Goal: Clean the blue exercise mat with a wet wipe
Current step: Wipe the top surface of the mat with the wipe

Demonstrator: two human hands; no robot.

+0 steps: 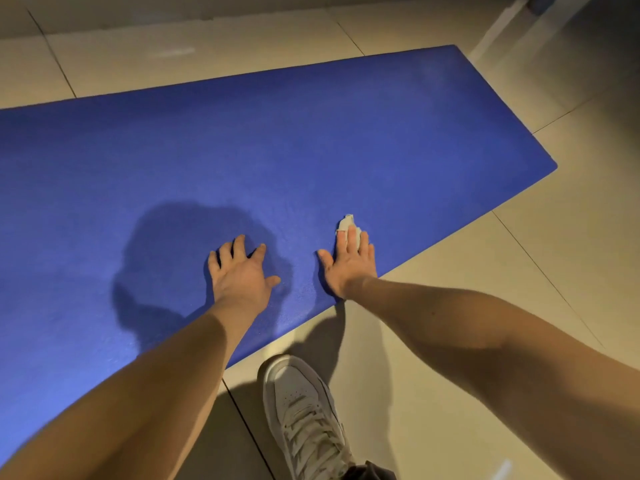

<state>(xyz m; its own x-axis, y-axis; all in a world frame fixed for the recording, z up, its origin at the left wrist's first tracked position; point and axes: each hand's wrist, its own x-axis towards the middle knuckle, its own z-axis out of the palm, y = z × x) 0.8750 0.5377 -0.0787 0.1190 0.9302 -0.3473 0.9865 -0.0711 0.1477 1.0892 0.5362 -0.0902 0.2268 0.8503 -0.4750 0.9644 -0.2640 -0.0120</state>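
Note:
The blue exercise mat (311,140) lies flat on the tiled floor and fills most of the view, running from lower left to upper right. My left hand (240,271) rests palm down on the mat with its fingers spread. My right hand (349,259) lies flat near the mat's near edge, its straight fingers pressing a small crumpled white wet wipe (347,223) onto the mat. Only the wipe's far end shows beyond my fingertips.
Beige floor tiles (519,271) surround the mat. My white sneaker (304,414) stands on the tiles just off the mat's near edge. A pale upright furniture or door edge (502,26) stands at the top right. A dark shadow of my head falls on the mat.

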